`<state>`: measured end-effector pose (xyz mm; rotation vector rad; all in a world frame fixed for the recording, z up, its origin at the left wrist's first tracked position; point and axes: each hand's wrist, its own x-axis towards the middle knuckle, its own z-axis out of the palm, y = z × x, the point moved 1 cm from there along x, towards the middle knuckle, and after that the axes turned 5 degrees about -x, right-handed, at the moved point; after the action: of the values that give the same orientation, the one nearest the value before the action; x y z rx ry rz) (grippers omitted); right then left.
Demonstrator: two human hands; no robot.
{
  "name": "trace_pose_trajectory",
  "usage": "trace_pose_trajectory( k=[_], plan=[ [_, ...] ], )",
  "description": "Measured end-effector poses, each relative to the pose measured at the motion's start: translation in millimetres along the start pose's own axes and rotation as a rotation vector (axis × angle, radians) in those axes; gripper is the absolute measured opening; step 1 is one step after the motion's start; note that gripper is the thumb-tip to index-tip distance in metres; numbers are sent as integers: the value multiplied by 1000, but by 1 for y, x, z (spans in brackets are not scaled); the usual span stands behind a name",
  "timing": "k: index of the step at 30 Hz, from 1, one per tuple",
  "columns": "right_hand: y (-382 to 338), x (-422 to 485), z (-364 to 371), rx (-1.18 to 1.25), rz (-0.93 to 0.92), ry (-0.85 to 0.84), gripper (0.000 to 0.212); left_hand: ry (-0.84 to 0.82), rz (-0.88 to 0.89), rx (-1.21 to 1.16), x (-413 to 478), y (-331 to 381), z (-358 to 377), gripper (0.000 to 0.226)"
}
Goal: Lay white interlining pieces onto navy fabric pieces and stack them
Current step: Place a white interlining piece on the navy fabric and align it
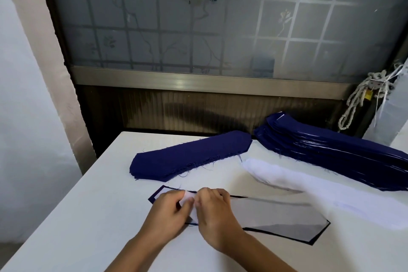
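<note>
A white interlining piece point(276, 216) lies on a navy fabric piece point(320, 235) near the table's front, with only a thin navy rim showing around it. My left hand point(167, 212) and my right hand point(216, 212) sit close together over its left part, and both pinch a raised fold of the interlining between them. Behind them lies a stack of plain navy pieces point(189, 157). A loose pile of white interlining point(309, 185) spreads to the right. At the far right stands a taller stack of navy pieces with white layers between point(326, 148).
All of it rests on a white table point(77, 216) whose left edge runs diagonally. Behind the table is a dark wall panel under a frosted window point(198, 28). A knotted rope point(362, 95) hangs at the right.
</note>
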<state>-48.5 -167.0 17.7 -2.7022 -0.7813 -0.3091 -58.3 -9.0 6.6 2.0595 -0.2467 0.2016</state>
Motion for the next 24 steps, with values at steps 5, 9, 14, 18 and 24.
trace_pose_trajectory(
  k=[5, 9, 14, 18, 24],
  plan=[
    [45, -10, -7, -79, 33, -11, 36, 208, 11, 53, -6, -6, -9, 39],
    [95, -24, -23, -147, 115, -43, 54, 251, -109, -124, -8, -11, -19, 36],
    [143, -48, -50, -250, 251, -79, 44, 278, -177, -109, -5, -21, -28, 23],
    [174, -79, -67, -248, 359, -65, 35, 343, -207, 86, -1, -29, -34, 26],
    [202, -113, -82, -59, 571, 81, 35, 300, -238, 245, 3, -36, -33, 28]
  ],
)
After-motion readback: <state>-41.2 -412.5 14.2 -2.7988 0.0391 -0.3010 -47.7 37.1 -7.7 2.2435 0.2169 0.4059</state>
